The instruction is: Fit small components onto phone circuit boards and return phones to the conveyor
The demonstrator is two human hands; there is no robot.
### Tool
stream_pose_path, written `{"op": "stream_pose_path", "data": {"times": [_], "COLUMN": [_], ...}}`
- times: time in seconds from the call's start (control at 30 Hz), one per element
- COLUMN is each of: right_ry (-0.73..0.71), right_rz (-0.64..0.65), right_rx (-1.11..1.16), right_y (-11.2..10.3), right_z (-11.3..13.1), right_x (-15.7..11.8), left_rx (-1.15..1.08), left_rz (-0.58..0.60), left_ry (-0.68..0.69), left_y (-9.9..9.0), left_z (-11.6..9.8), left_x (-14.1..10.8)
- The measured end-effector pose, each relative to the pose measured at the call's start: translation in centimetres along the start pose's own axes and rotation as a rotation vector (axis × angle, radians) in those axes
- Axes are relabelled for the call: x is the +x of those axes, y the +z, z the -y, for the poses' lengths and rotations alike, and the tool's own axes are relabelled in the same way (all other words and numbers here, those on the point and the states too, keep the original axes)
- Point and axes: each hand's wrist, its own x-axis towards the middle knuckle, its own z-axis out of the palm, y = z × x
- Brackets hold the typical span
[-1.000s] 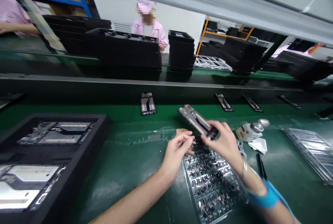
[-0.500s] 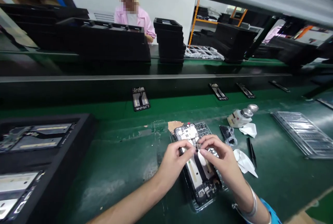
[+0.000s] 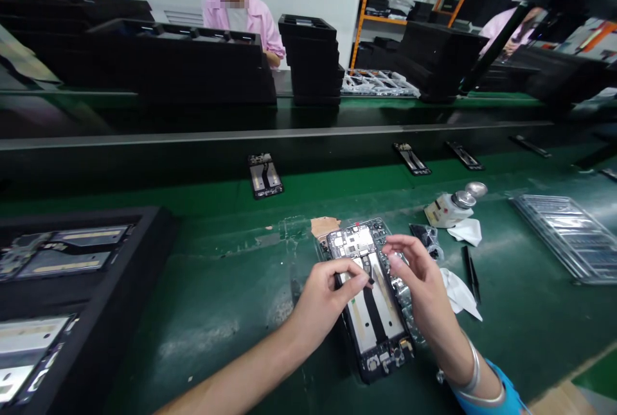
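Phone frame (image 3: pixel 378 318) lies flat on a clear blister tray (image 3: pixel 407 290), so the tray takes the load and the frame needs no holding. Left hand (image 3: pixel 321 306) has thumb and index together on a small dark part (image 3: pixel 370 281), a pinch at the fingertips, just above the frame's upper half. Right hand (image 3: pixel 419 280) is open, fingers apart, close to the frame's right edge; contact can't be confirmed from this view. Blue wrist strap (image 3: pixel 486 392) on the right wrist is probably for ESD protection. Green surface (image 3: pixel 216 286) carries the rest: black foam tray (image 3: pixel 159 229) at left, its recesses keeping the frames (image 3: pixel 60 261) separated; brown paper scrap (image 3: pixel 324 225) just above the work; white bottle (image 3: pixel 446 211), wipe (image 3: pixel 463 232) and black tweezers (image 3: pixel 471 273) on the right, within reach of the right hand; clear tray stack (image 3: pixel 563 238) further right. More frames (image 3: pixel 265 175) sit spaced along the far belt. Co-worker (image 3: pixel 236 23) in a pink smock stands beyond the black tray stack (image 3: pixel 308 61).
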Motion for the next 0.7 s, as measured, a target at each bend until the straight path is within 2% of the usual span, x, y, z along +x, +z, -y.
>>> {"op": "stream_pose_path", "data": {"times": [0.07, 0.17, 0.23, 0.3, 0.37, 0.53, 0.7], "right_ry": [0.103, 0.293, 0.355, 0.372, 0.379, 0.426, 0.447], "right_rz": [0.020, 0.122, 0.149, 0.153, 0.159, 0.139, 0.221], "right_rx": [0.045, 0.170, 0.284, 0.390, 0.451, 0.473, 0.466], "right_y": [-0.1, 0.0, 0.1, 0.1, 0.1, 0.4, 0.8], "right_z": [-0.3, -0.6, -0.6, -0.5, -0.2, 0.3, 0.5], "right_x": [0.2, 0.2, 0.0, -0.3, -0.7, -1.8, -2.3], "left_rx": [-0.011, -0.012, 0.024, 0.093, 0.159, 0.416, 0.759], "left_rz": [0.013, 0.044, 0.053, -0.010, -0.119, -0.338, -0.384], "left_ry": [-0.015, -0.039, -0.049, -0.017, 0.096, 0.518, 0.817], "left_y": [0.1, 0.1, 0.0, -0.3, -0.8, -1.8, -2.2], "left_z": [0.1, 0.0, -0.4, -1.0, -1.6, -2.6, -1.8], "left_x": [-0.2, -0.4, -0.4, -0.3, -0.1, 0.2, 0.3]}}
